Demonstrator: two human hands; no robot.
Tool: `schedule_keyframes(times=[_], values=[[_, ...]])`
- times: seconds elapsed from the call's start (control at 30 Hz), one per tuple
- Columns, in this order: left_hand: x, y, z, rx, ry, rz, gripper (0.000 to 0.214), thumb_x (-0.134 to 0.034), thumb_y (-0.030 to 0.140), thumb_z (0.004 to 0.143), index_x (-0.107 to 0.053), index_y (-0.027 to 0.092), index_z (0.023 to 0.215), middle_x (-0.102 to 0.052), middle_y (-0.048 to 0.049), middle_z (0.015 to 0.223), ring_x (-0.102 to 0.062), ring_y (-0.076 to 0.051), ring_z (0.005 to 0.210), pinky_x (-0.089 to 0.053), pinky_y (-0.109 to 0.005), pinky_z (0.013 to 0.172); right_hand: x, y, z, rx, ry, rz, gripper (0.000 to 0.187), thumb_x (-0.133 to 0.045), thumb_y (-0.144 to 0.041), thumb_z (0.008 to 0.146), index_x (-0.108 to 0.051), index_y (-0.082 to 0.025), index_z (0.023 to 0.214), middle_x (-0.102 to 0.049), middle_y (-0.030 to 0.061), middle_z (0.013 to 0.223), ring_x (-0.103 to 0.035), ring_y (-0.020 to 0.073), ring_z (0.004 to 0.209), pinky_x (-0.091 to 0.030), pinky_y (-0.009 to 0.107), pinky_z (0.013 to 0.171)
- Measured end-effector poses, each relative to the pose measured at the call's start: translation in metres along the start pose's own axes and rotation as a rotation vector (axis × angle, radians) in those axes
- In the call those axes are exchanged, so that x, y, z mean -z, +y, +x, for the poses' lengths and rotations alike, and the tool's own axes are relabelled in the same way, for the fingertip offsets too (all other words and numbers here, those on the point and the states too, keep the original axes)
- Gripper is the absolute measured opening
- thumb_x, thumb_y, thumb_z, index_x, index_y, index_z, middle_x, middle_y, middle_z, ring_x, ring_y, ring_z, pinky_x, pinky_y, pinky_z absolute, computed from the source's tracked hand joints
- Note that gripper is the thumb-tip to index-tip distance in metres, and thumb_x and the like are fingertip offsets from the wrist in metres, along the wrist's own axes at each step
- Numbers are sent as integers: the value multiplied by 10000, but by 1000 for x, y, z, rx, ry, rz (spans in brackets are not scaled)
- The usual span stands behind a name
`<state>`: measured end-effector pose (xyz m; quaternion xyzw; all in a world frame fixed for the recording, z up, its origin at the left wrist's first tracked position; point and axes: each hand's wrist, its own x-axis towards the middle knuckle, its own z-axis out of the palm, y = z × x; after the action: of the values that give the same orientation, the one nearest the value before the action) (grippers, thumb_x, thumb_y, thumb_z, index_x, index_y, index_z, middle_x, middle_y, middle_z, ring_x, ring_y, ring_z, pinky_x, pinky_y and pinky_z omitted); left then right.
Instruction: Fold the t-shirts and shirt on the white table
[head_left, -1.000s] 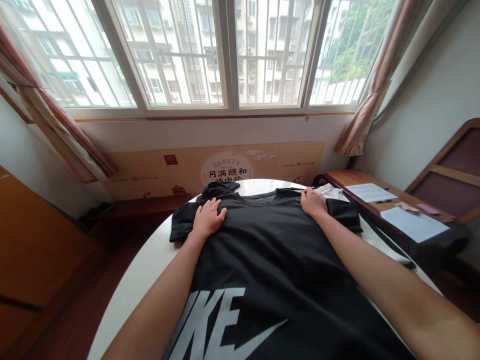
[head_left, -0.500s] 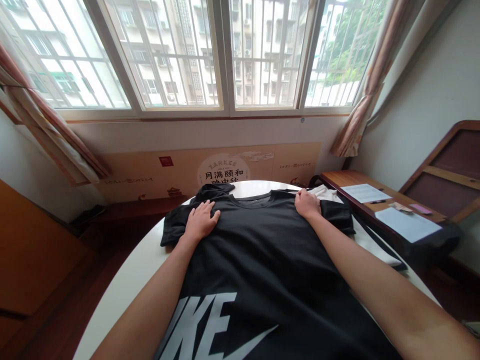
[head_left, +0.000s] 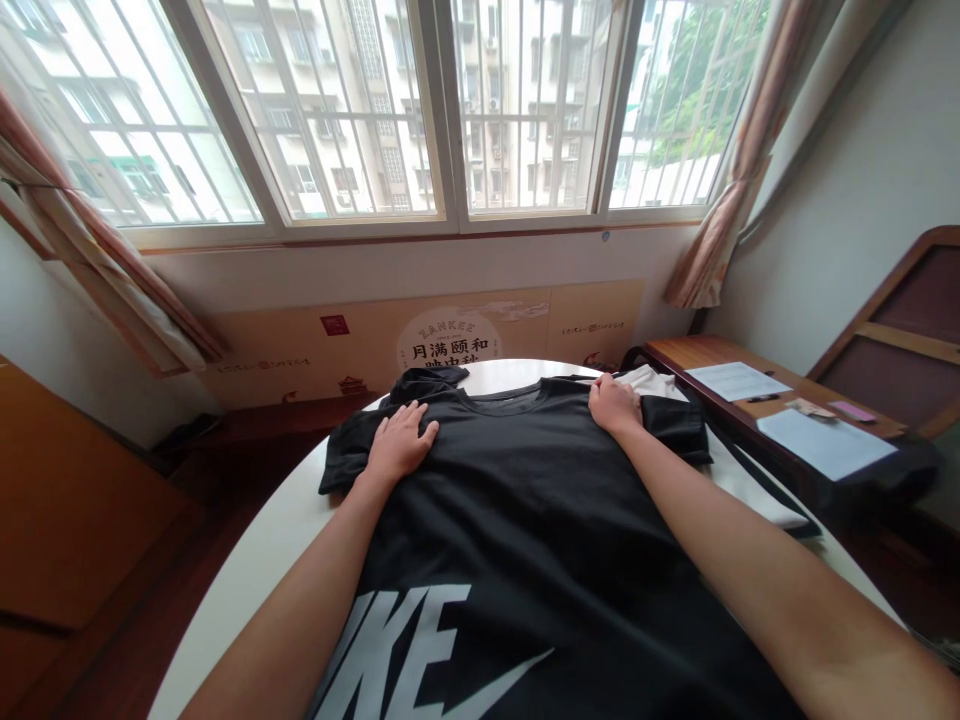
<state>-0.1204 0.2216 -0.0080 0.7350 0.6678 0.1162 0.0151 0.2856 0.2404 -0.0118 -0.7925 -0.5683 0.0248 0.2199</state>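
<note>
A black T-shirt point(head_left: 517, 500) with a large white logo lies spread face up on a round white table point(head_left: 277, 540), collar toward the window. My left hand point(head_left: 400, 443) rests flat on its left shoulder, fingers stretched out and slightly apart. My right hand point(head_left: 613, 404) presses on the right shoulder near the sleeve, fingers curled down onto the cloth; whether it pinches the fabric I cannot make out.
White cloth point(head_left: 651, 380) peeks out from under the right sleeve. More dark cloth point(head_left: 431, 377) bunches beyond the collar. A wooden desk point(head_left: 705, 352) with papers point(head_left: 825, 443) stands at right, a printed cardboard panel point(head_left: 450, 335) under the window, a wooden board point(head_left: 67, 510) at left.
Both hands stay on the shirt's shoulders. The view has shifted slightly; the shirt and hands sit a little further left and lower in the picture than a second ago.
</note>
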Motion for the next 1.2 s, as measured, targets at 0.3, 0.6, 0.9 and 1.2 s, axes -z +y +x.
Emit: schedule_keyframes(times=[0.3,0.6,0.9,1.2], values=[[1,-1,-3,-7,13,14,662,-329,532,1053,-421,206,1623,-340,-81,1721,-291,-281,1602,-214,-519,1309,1,-2,-1,0,3,5,310,-374,-312,1060,-631,-177,1169,-702,187,1239,-580,382,1201,-408,493,1018],[-1,-3,-3,-5,33,52,697,-329,526,1066,-337,167,1663,-274,-119,1741,-276,-270,1609,-224,-504,1305,0,-1,0,0,19,5,283,-385,-301,1066,-623,-178,1156,-698,184,1244,-576,366,1209,-392,478,1018],[2,-2,-7,7,17,35,691,-346,527,1065,-348,175,1660,-280,-100,1740,-280,-274,1607,-219,-498,1309,2,-3,-4,4,48,49,239,-361,-319,1076,-562,-212,1150,-705,153,1173,-591,354,1118,-389,482,960],[2,-2,-6,18,9,23,693,-353,537,1065,-348,183,1661,-271,-97,1745,-264,-292,1612,-207,-510,1310,3,-6,-10,-24,215,-31,275,-399,-367,1082,-608,-223,1189,-639,173,1180,-549,356,1145,-388,489,951]])
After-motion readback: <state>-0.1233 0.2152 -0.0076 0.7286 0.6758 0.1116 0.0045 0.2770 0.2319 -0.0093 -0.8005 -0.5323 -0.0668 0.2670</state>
